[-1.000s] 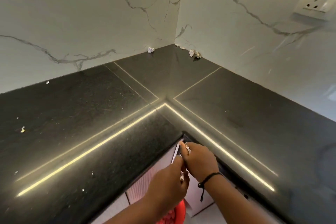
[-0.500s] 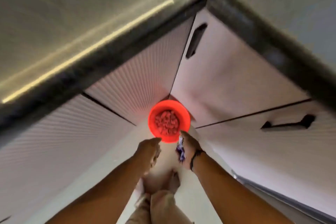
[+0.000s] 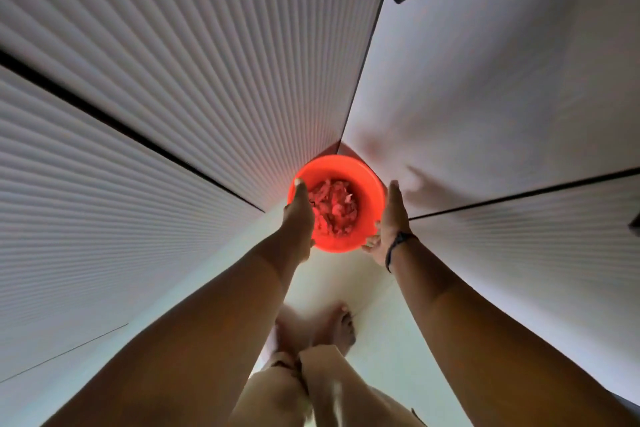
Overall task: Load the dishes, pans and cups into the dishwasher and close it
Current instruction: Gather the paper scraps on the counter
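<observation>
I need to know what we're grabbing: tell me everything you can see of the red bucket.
The red bucket is round, bright orange-red, likely plastic, open-topped and upright on the floor in the corner where two cabinet fronts meet. It holds a heap of crumpled pinkish scraps, too blurred to identify. The left hand lies on its left rim; the right hand is at its right side, fingers straight.

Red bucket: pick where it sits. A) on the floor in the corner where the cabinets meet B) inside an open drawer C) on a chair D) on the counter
A: the red bucket stands on the pale floor where the ribbed cabinet meets the smooth one, with the left hand and right hand at its sides.
</observation>
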The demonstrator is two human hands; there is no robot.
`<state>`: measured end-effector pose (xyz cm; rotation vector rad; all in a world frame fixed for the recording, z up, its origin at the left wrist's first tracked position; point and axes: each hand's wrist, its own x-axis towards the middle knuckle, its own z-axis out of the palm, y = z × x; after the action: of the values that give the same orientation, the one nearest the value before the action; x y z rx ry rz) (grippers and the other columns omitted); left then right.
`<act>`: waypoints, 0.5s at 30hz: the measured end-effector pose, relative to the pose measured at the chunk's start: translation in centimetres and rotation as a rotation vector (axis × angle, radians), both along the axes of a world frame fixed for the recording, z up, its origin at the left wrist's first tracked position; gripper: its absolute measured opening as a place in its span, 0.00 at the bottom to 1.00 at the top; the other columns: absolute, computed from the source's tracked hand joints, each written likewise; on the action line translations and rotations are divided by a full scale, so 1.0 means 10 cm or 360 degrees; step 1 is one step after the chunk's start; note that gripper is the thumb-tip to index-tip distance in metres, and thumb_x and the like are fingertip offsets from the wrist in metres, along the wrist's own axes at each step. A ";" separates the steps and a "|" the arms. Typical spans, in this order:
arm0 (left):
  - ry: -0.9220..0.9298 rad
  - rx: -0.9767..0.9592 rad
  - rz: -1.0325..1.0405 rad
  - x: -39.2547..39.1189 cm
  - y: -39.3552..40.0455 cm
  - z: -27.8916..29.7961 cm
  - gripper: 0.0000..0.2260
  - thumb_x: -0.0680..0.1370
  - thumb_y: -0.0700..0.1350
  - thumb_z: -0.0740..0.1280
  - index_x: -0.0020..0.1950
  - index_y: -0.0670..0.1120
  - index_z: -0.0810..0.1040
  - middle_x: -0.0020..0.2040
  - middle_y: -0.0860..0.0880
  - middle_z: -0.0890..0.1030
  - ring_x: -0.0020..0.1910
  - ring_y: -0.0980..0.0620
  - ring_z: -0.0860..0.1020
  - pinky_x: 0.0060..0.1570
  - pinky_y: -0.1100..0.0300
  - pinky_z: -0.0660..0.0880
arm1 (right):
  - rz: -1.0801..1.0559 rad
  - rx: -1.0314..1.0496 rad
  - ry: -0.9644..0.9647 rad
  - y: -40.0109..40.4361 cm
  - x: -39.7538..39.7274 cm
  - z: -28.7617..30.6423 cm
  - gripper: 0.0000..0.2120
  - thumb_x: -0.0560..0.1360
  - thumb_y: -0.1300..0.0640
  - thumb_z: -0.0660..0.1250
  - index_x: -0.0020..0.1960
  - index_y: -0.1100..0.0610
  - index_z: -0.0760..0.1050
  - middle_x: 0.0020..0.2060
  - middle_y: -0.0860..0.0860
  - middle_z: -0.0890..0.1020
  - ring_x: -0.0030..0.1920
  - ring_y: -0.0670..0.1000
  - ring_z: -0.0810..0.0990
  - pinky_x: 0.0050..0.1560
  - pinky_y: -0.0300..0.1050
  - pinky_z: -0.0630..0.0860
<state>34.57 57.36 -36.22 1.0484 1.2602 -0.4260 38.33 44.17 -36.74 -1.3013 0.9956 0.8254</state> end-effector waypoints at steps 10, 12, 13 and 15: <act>-0.0236 0.1040 -0.1719 -0.71 0.08 1.02 0.32 0.78 0.66 0.51 0.75 0.47 0.62 0.73 0.45 0.67 0.71 0.47 0.67 0.67 0.58 0.64 | 0.0837 -0.0564 -0.0493 -0.49 -0.64 0.45 0.56 0.42 0.15 0.56 0.49 0.59 0.75 0.40 0.54 0.75 0.40 0.51 0.72 0.43 0.46 0.68; -0.0495 0.1352 -0.2211 -0.80 0.06 1.52 0.35 0.73 0.69 0.48 0.74 0.51 0.63 0.74 0.49 0.67 0.70 0.49 0.68 0.67 0.57 0.66 | 0.1138 -0.0680 -0.0536 -0.45 -0.69 0.90 0.63 0.44 0.17 0.56 0.65 0.61 0.68 0.54 0.54 0.78 0.53 0.52 0.77 0.53 0.45 0.71; -0.0687 0.1512 -0.2377 -0.82 0.05 1.73 0.33 0.72 0.67 0.51 0.73 0.52 0.66 0.72 0.49 0.69 0.68 0.48 0.70 0.65 0.56 0.68 | 0.1276 -0.0710 -0.0585 -0.43 -0.73 1.14 0.62 0.45 0.18 0.55 0.67 0.59 0.65 0.58 0.54 0.77 0.57 0.53 0.77 0.55 0.44 0.71; -0.1028 0.1775 -0.2496 -0.80 0.05 2.33 0.26 0.71 0.63 0.57 0.63 0.53 0.76 0.62 0.50 0.78 0.59 0.50 0.78 0.57 0.58 0.76 | 0.1609 -0.0825 -0.0762 -0.34 -0.76 1.93 0.49 0.53 0.22 0.57 0.66 0.52 0.65 0.60 0.51 0.77 0.59 0.54 0.77 0.55 0.44 0.73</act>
<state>26.61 57.89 -12.92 2.7730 -0.2890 -0.4247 30.71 40.81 -17.48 -2.3833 0.0932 0.9313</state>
